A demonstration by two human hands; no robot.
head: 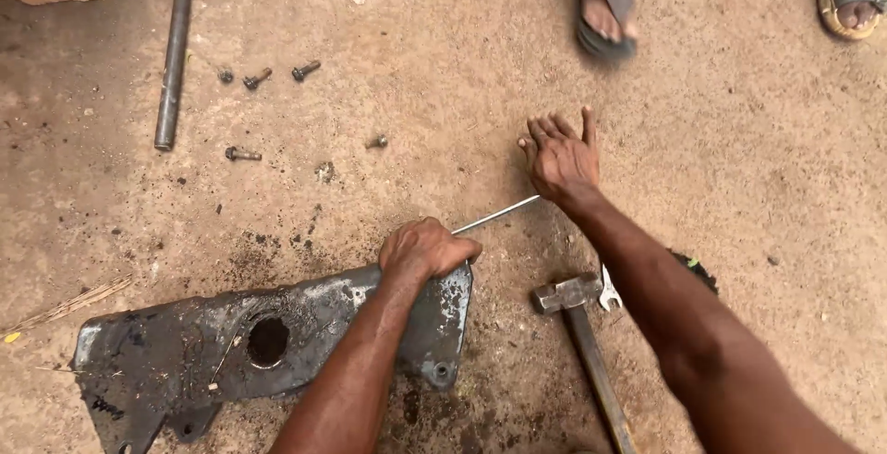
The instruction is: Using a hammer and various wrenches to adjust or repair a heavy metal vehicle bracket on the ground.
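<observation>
Head camera looks straight down at the dirt floor, and my left hand (427,249) is clamped over the top corner of the greasy metal housing (268,343), fingers curled tight around its edge, the part lying flat with its round hole facing up. My right hand (561,157) is out ahead, fingers spread wide and holding nothing, hovering just past the far end of the thin metal rod (496,215) that pokes out from under my left fist. I cannot tell whether the rod is pinned by my grip or just lying there. The risks, as I read them: that housing looks oily, so my grip could slip and the heavy edge drop on my fingers. The rod could roll away if I brush it. The hammer (582,343) and spanner (609,290) sit right under my right forearm, easy to knock. Loose bolts (275,73) lie scattered well apart up left, easy to lose in the dust. And someone's sandalled feet (605,22) are stepping close to my reach.
</observation>
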